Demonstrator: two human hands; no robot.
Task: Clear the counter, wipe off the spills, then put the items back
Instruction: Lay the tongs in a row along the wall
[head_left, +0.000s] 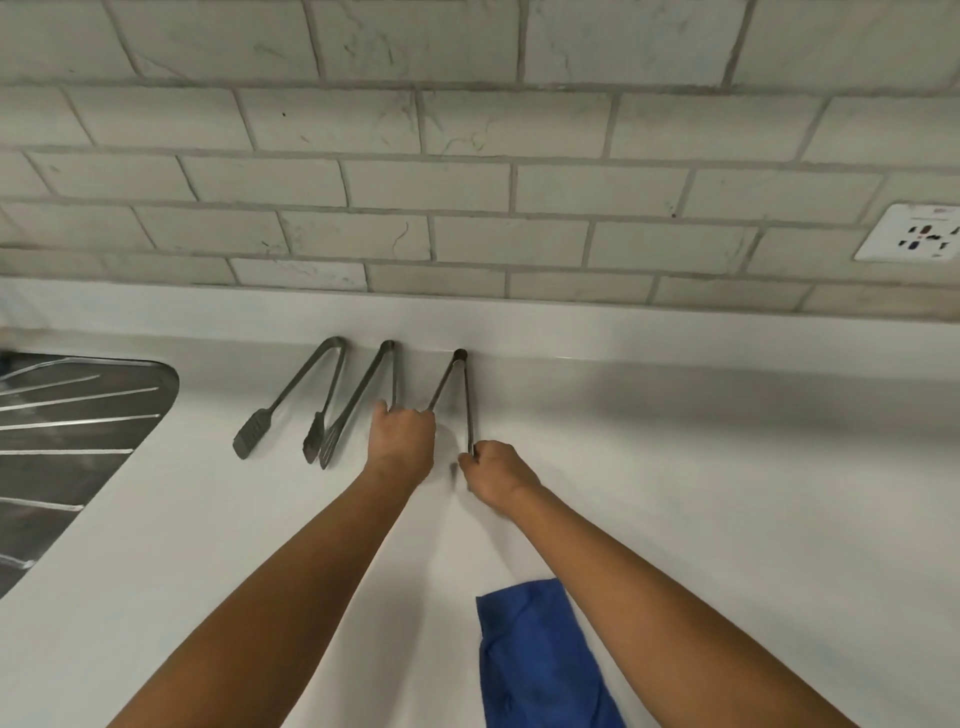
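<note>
Three metal tongs lie side by side on the white counter (701, 467), hinges toward the tiled wall. The left tongs (291, 397) and middle tongs (363, 389) rest flat with their tips toward me. My left hand (402, 439) covers the tip of the left arm of the right tongs (460, 371), fingers curled down over it, and hides the end of the middle tongs' right arm. My right hand (493, 473) pinches the tip of the right tongs' right arm. A blue cloth (535, 654) lies on the counter near me, under my right forearm.
A steel sink drainboard (78, 415) with ridges is set into the counter at the left. A white wall socket (914, 234) sits on the tiled backsplash (467, 182) at the right. The counter stretches bare to the right of the tongs.
</note>
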